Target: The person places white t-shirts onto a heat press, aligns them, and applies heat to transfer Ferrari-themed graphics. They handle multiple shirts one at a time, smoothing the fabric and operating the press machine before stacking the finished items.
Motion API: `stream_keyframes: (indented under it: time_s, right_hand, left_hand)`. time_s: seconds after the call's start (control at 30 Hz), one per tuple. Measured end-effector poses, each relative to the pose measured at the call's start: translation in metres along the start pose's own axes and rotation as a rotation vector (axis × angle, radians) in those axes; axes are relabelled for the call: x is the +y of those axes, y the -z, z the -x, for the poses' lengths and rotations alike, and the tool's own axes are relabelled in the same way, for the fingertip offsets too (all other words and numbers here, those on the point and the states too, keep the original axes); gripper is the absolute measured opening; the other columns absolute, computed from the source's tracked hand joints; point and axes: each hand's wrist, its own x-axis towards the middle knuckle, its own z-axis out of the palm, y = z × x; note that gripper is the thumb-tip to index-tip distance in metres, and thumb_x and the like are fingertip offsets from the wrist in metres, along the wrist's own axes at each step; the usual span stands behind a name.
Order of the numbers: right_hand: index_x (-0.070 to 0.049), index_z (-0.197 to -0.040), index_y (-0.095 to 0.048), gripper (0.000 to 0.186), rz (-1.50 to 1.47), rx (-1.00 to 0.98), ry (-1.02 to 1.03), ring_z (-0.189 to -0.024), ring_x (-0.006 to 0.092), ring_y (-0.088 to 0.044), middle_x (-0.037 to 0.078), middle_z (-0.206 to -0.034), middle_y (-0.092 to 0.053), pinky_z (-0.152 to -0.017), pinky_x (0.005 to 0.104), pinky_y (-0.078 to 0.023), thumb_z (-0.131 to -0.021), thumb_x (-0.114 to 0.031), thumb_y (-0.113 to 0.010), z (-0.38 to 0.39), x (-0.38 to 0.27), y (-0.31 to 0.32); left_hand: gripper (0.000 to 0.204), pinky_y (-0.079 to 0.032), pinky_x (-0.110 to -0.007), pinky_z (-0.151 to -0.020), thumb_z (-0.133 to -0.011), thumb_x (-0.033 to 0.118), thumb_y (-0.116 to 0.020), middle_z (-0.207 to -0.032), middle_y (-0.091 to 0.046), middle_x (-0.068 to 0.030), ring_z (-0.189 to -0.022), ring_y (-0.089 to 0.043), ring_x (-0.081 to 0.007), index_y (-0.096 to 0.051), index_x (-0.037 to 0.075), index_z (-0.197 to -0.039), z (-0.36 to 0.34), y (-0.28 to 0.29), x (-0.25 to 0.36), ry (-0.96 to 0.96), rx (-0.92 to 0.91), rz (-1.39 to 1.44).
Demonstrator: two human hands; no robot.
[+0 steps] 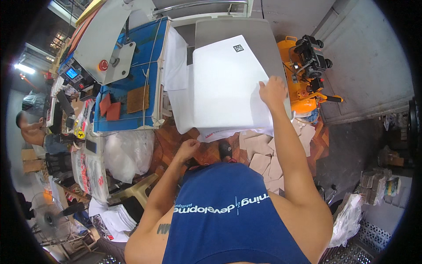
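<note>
Garment (pixel 228 88), white, over grey table (pixel 215 27); right hand (pixel 273 91) at right edge, left hand (pixel 189 150) off front-left corner; both grips unclear; smooth evenly.

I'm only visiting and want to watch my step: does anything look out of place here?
Yes: pale brown sheets lie scattered on the floor, beyond the near right edge of the white cloth and lower down. They look odd because they overlap at mixed angles, not neatly stacked.
</note>
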Motion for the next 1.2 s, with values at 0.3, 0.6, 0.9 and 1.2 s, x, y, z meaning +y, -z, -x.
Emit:
stream_keyframes:
  time_s: [0.3, 0.6, 0.9, 1.2]
  right_hand:
    - [0.001, -0.12, -0.07, 0.035, -0.098, -0.212, -0.161, -0.122, 0.0403, -0.064, 0.023, -0.132, -0.066, -0.103, 0.0505, -0.05, -0.091, -0.018, -0.065, -0.03, 0.005, -0.001]
    - [-0.002, -0.087, -0.071, 0.019, -0.631, -0.475, 0.546, -0.088, 0.0283, -0.069, 0.014, -0.095, -0.071, -0.08, 0.0371, -0.055, -0.079, -0.018, -0.077, 0.005, -0.015, 0.035]
    - [0.0, -0.103, -0.07, 0.024, -0.629, -0.712, 0.878, -0.112, 0.0387, -0.068, 0.02, -0.12, -0.072, -0.099, 0.0431, -0.052, -0.088, -0.019, -0.074, 0.041, -0.005, 0.06]
    - [0.001, -0.1, -0.071, 0.02, -0.703, -0.631, 0.945, -0.103, 0.037, -0.07, 0.019, -0.106, -0.073, -0.093, 0.0426, -0.054, -0.087, -0.015, -0.073, -0.022, 0.017, 0.062]
  left_hand:
    - [0.032, -0.054, -0.033, -0.094, -0.102, 0.019, -0.065, -0.114, -0.075, -0.0128, -0.106, -0.069, -0.019, -0.068, -0.001, -0.126, 0.062, -0.004, 0.063, -0.31, 0.055, 0.125]
    - [0.031, -0.053, -0.03, -0.085, -0.103, 0.018, -0.066, -0.109, -0.072, -0.0085, -0.096, -0.065, -0.0142, -0.066, -0.003, -0.125, 0.059, -0.035, 0.144, -0.469, 0.254, 0.377]
    - [0.081, -0.046, -0.048, -0.104, -0.09, 0.042, -0.077, -0.139, -0.052, -0.0271, -0.126, -0.056, -0.0375, -0.043, -0.002, -0.149, -0.063, -0.04, 0.252, -0.228, 0.972, -0.375]
    - [0.053, -0.057, -0.042, -0.091, -0.09, 0.044, -0.074, -0.118, -0.073, -0.0234, -0.105, -0.073, -0.0352, -0.074, 0.0, -0.117, -0.153, 0.03, 0.166, 0.056, 1.059, 0.214]
